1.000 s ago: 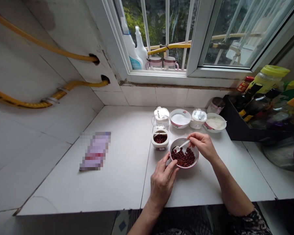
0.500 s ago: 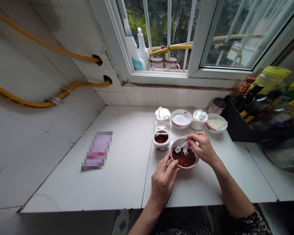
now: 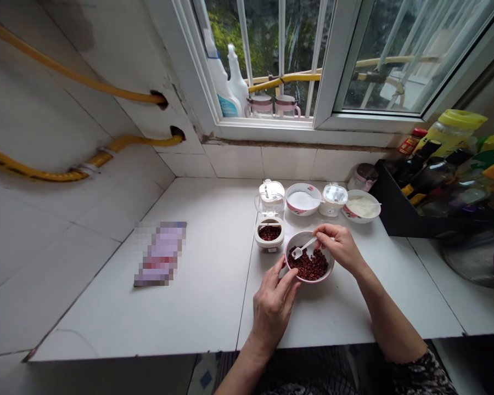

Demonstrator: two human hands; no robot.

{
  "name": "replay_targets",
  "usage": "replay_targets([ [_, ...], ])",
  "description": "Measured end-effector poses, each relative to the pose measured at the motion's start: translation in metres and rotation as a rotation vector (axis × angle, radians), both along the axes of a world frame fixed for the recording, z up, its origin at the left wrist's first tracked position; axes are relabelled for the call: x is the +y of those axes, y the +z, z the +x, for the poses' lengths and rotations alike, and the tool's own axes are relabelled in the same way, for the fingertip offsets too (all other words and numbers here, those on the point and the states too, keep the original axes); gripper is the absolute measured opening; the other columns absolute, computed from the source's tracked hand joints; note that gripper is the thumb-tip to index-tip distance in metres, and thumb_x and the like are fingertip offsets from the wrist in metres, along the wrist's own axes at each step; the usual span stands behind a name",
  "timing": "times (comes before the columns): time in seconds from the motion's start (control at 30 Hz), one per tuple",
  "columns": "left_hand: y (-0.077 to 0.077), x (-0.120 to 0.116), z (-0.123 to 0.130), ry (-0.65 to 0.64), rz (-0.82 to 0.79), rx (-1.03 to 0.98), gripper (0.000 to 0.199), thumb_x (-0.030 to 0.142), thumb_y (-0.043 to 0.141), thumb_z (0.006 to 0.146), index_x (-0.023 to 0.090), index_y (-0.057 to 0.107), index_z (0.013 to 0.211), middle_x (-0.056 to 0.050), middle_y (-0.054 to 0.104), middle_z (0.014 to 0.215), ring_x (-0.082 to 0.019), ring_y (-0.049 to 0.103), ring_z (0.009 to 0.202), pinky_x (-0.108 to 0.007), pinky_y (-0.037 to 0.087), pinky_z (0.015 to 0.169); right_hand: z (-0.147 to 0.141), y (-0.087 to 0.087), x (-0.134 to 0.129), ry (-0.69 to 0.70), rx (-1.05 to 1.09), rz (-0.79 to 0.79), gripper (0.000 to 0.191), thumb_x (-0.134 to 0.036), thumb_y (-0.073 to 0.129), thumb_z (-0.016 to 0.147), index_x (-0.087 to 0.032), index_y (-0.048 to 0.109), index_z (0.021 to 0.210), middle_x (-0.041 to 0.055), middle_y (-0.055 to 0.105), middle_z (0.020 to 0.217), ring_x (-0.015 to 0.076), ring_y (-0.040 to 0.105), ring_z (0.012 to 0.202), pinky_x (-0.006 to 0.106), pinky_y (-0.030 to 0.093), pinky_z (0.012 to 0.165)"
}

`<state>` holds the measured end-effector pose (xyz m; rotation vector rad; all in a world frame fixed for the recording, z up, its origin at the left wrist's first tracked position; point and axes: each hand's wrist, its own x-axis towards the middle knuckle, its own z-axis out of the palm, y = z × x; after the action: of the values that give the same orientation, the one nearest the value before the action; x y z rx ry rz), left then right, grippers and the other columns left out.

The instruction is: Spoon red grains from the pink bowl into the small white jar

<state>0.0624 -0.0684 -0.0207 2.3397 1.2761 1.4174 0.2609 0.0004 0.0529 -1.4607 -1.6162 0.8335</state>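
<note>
Inside the white, pink-rimmed bowl (image 3: 299, 240) lie dark-red grains (image 3: 312, 269).

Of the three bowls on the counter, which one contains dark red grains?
The front bowl, held by the left hand, with the white spoon over its grains. The rear-left bowl and rear-right bowl look whitish inside instead.

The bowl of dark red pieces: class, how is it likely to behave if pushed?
The bowl would probably slide rather than roll, since it stands upright on the smooth counter. The dark red pieces, loose and small, might shift or spill if tipped. The left hand at its rim could steady it.
</note>
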Motion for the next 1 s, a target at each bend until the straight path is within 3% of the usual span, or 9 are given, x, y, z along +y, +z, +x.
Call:
replay_targets([
  [0.07, 0.000, 0.000, 0.000, 0.003, 0.004, 0.005, 0.026, 0.015, 0.057, 0.094, 0.020, 0.062, 0.119, -0.015, 0.059, 0.133, -0.024, 0.063, 0.116, -0.037, 0.057, 0.094, 0.000, 0.000, 0.000, 0.003, -0.002, -0.005, 0.018, -0.030, 0.053, 0.082, -0.021, 0.066, 0.074, -0.0001, 0.067, 0.057, 0.0161, 0.059, 0.054, 0.028, 0.045, 0.058],
  [0.23, 0.000, 0.000, 0.000, 0.007, 0.007, 0.021, 0.024, 0.016, 0.056, 0.095, 0.020, 0.062, 0.118, -0.016, 0.059, 0.133, -0.024, 0.063, 0.116, -0.037, 0.057, 0.094, -0.006, -0.003, -0.001, 0.049, -0.150, 0.075, 0.017, -0.023, 0.052, 0.082, -0.023, 0.064, 0.070, -0.0016, 0.069, 0.056, 0.0174, 0.062, 0.062, 0.037, 0.044, 0.089],
  [0.3, -0.001, 0.000, 0.000, 0.009, 0.009, 0.025, 0.024, 0.016, 0.056, 0.095, 0.019, 0.062, 0.118, -0.016, 0.059, 0.133, -0.024, 0.063, 0.116, -0.037, 0.057, 0.094, -0.008, -0.003, -0.002, 0.066, -0.159, 0.075, 0.017, -0.021, 0.052, 0.082, -0.023, 0.065, 0.071, -0.0019, 0.070, 0.056, 0.0177, 0.063, 0.064, 0.038, 0.043, 0.092],
  [0.53, -0.001, 0.000, 0.000, 0.006, 0.014, 0.018, 0.025, 0.015, 0.057, 0.094, 0.020, 0.062, 0.119, -0.015, 0.059, 0.133, -0.024, 0.063, 0.115, -0.036, 0.056, 0.094, -0.002, 0.001, 0.000, 0.003, 0.027, -0.016, 0.017, -0.029, 0.055, 0.080, -0.020, 0.067, 0.072, -0.0001, 0.067, 0.055, 0.0157, 0.057, 0.053, 0.029, 0.046, 0.061],
  [0.77, 0.000, 0.000, 0.001, 0.006, 0.009, 0.012, 0.024, 0.015, 0.057, 0.095, 0.019, 0.063, 0.117, -0.015, 0.059, 0.133, -0.023, 0.063, 0.115, -0.035, 0.056, 0.094, 0.007, 0.002, 0.008, -0.071, 0.377, -0.133, 0.018, -0.035, 0.067, 0.069, -0.017, 0.069, 0.070, 0.0009, 0.066, 0.052, 0.0128, 0.053, 0.049, 0.027, 0.044, 0.052],
  [0.87, 0.000, 0.000, 0.001, 0.005, 0.003, 0.007, 0.023, 0.015, 0.057, 0.095, 0.019, 0.063, 0.117, -0.016, 0.059, 0.133, -0.024, 0.063, 0.115, -0.035, 0.056, 0.094, 0.000, 0.005, 0.012, -0.099, 0.459, -0.071, 0.020, -0.037, 0.070, 0.070, -0.017, 0.069, 0.073, 0.0019, 0.068, 0.055, 0.0138, 0.057, 0.051, 0.028, 0.046, 0.054],
  [1.0, -0.001, 0.000, 0.001, 0.009, 0.010, 0.002, 0.022, 0.016, 0.056, 0.095, 0.018, 0.063, 0.116, -0.016, 0.059, 0.133, -0.024, 0.063, 0.115, -0.035, 0.056, 0.094, -0.025, 0.009, 0.009, -0.142, 0.404, 0.145, 0.018, -0.036, 0.063, 0.083, -0.019, 0.068, 0.085, 0.0033, 0.073, 0.066, 0.0165, 0.063, 0.059, 0.032, 0.051, 0.062],
])
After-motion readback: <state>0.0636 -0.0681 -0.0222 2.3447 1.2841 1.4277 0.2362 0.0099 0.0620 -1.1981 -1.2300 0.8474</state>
